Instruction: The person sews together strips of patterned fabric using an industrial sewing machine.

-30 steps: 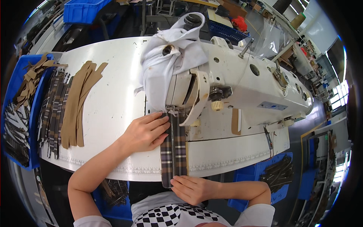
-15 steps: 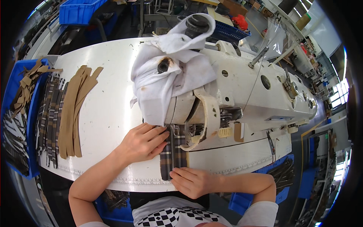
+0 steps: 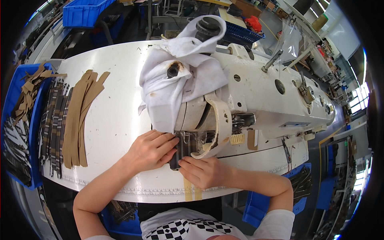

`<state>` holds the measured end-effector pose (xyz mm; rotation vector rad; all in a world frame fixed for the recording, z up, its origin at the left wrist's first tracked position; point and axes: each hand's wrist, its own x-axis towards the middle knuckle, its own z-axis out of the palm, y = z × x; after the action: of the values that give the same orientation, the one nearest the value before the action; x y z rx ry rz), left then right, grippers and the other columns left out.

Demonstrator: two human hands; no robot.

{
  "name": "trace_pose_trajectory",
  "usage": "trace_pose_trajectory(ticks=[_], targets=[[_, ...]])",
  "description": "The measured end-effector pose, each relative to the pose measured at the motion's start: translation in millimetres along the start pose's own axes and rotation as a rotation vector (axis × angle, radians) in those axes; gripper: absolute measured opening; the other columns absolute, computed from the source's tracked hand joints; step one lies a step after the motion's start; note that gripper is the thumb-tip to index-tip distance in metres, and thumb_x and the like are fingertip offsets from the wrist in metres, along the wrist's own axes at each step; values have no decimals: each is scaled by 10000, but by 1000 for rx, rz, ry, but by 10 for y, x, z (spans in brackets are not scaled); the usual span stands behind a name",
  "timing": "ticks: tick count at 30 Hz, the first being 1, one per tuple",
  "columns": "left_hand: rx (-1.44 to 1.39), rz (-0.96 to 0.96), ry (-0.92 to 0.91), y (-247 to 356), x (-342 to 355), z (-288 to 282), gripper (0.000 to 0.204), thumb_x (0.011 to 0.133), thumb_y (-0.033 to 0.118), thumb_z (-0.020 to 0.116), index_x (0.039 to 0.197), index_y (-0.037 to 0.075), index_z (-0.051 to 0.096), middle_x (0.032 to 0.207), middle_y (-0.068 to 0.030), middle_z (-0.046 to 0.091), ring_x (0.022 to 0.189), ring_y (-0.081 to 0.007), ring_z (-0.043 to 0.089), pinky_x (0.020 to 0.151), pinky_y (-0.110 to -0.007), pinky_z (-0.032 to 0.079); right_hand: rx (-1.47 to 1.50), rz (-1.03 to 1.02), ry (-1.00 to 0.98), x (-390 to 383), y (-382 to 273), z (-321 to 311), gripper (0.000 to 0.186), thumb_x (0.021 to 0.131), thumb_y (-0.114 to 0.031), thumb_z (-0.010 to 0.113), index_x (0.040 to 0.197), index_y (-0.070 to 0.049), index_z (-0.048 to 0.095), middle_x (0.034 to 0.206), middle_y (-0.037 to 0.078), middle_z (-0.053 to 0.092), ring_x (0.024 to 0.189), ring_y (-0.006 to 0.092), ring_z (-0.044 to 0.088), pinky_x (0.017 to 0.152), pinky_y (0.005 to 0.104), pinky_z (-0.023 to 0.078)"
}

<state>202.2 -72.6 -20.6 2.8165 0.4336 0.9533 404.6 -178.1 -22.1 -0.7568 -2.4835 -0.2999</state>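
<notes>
A: What hides in the head view?
B: The far end of the strip, under the machine, whose head wears a white cloth. The right hand covers some of the near end. A blue bin is cut off above.
A: Any writing?
B: The machine's plate and the ruler along the desk are too small to read.
A: And the strip?
B: On the desk, dark, brownish rightward, zip teeth lengthwise, pattern blurred. The left hand touches its left edge, fingers together; the right bends its fingers over the near end. Whether either pinches, one cannot tell.
</notes>
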Motion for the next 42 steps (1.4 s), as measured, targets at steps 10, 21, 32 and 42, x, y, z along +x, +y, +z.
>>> trace_pose_trajectory(ticks=[10, 21, 32, 42], targets=[[-125, 47, -66, -5, 9, -65, 172, 710, 117, 716, 859, 40, 675, 964, -94, 686, 859, -235, 659, 743, -341, 531, -143, -11, 47, 163, 285, 20, 136, 695, -74, 649, 810, 0, 647, 859, 88, 639, 803, 198, 635, 674, 291, 532], [-31, -14, -26, -242, 1, 48, 128, 688, 64, 738, 801, 59, 678, 769, -28, 660, 661, -195, 625, 570, -299, 512, -238, 95, 80, 184, 446, 134, 80, 723, -71, 681, 798, -47, 663, 787, 44, 635, 714, 194, 623, 596, 337, 522], [28, 104, -6, -204, 31, 69, 178, 705, 55, 676, 882, 32, 680, 891, -41, 670, 762, -172, 638, 629, -286, 533, 1090, 1109, 316, -168, 507, 154, 225, 755, -35, 659, 961, -96, 728, 762, 58, 681, 751, 268, 637, 720, 333, 537], [42, 223, 5, -256, 76, 21, 232, 678, 49, 680, 906, 12, 690, 889, -58, 664, 784, -186, 641, 654, -293, 547, 33, 352, 74, -46, 468, 189, 257, 744, -84, 687, 1000, -102, 694, 870, 73, 668, 839, 252, 645, 720, 387, 542]])
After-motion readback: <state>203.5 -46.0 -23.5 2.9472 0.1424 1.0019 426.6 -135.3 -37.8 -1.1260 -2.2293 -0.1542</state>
